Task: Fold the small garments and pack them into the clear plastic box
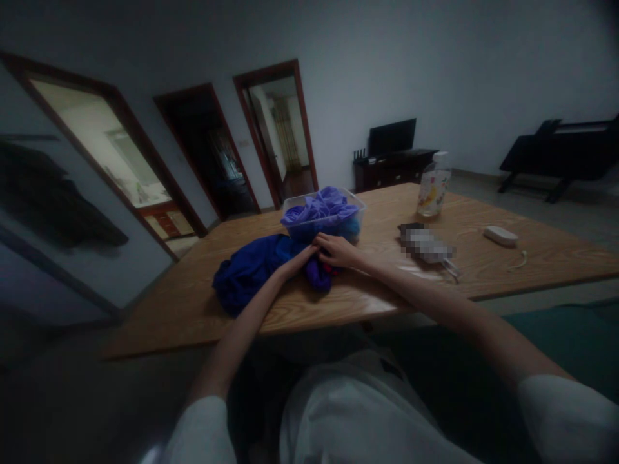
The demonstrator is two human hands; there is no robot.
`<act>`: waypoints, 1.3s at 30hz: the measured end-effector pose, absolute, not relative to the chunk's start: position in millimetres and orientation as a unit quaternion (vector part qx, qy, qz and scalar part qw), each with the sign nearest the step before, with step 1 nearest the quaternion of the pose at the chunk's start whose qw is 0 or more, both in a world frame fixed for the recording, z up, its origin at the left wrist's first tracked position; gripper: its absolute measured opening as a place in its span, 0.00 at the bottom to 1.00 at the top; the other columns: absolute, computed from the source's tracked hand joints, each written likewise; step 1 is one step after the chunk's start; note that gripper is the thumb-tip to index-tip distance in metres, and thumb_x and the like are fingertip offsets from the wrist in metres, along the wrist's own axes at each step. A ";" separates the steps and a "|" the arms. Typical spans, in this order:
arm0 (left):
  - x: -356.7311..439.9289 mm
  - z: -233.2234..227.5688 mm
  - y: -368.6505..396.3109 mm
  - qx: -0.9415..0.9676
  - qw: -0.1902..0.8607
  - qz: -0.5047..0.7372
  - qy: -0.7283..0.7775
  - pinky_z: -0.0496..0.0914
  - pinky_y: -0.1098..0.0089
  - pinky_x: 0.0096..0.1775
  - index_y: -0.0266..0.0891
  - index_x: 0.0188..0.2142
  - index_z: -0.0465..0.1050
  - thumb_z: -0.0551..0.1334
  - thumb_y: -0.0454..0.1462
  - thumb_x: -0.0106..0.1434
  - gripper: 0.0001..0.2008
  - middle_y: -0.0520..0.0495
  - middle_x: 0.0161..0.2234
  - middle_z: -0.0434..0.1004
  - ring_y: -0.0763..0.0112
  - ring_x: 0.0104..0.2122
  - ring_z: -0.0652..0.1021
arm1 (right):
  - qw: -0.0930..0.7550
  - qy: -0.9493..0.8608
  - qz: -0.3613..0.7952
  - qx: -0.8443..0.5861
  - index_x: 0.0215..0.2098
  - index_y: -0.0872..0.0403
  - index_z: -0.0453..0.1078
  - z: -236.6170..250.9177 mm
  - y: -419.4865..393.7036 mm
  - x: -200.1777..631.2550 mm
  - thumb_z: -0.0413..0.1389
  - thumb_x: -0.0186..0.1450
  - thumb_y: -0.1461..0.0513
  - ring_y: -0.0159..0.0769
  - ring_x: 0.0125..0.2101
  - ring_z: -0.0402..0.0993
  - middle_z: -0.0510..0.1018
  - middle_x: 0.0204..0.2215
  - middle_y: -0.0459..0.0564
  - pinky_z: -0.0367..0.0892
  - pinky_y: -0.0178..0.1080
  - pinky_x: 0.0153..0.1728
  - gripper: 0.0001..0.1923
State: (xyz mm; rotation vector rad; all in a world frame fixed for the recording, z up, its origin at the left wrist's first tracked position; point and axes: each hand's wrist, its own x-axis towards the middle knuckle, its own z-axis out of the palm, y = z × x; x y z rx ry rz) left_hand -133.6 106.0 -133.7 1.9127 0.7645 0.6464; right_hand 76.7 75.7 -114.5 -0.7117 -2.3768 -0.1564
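Observation:
My left hand [305,256] and my right hand [334,250] meet at the fingertips, close to the table's front side. Both have bent, closed fingers, pinching a bunched purple cloth [318,277] with a bit of red showing. Dim light and blur hide exactly where the fingertips grip. To the left a dark blue cloth [249,270] lies in a heap, partly behind my left wrist. Just beyond my hands stands a clear plastic container [362,205] filled with lavender cloth [326,205] and some blue cloth below it.
The wooden table [174,316] holds a clear patterned bottle [432,187] at the back right. Nearer lies a pixelated item [425,245] with a strap, then a white oblong case [500,236] and a small pale cord [518,261]. A green seat [565,348] adjoins the right front.

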 end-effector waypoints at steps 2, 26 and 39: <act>-133.8 -132.5 104.2 0.774 0.479 0.268 0.315 0.44 0.56 0.76 0.34 0.77 0.54 0.49 0.42 0.79 0.31 0.44 0.78 0.46 0.52 0.78 0.47 | 0.321 -0.904 -0.063 -0.277 0.55 0.55 0.68 -114.7 75.7 76.6 0.56 0.71 0.61 0.42 0.42 0.76 0.76 0.49 0.56 0.70 0.39 0.43 0.15; -131.0 -120.0 91.4 0.744 0.503 0.283 0.336 0.43 0.58 0.76 0.35 0.75 0.59 0.51 0.42 0.78 0.30 0.47 0.77 0.52 0.54 0.78 0.48 | 0.309 -0.906 -0.061 -0.282 0.56 0.57 0.68 -111.8 73.6 76.5 0.55 0.72 0.60 0.41 0.41 0.76 0.76 0.50 0.57 0.69 0.38 0.41 0.15; -132.1 -117.9 89.1 0.749 0.493 0.283 0.339 0.45 0.60 0.76 0.38 0.75 0.60 0.55 0.45 0.77 0.31 0.47 0.76 0.55 0.56 0.78 0.49 | 0.310 -0.907 -0.044 -0.282 0.55 0.56 0.69 -108.8 71.2 77.0 0.55 0.72 0.60 0.40 0.40 0.76 0.76 0.50 0.57 0.68 0.38 0.41 0.14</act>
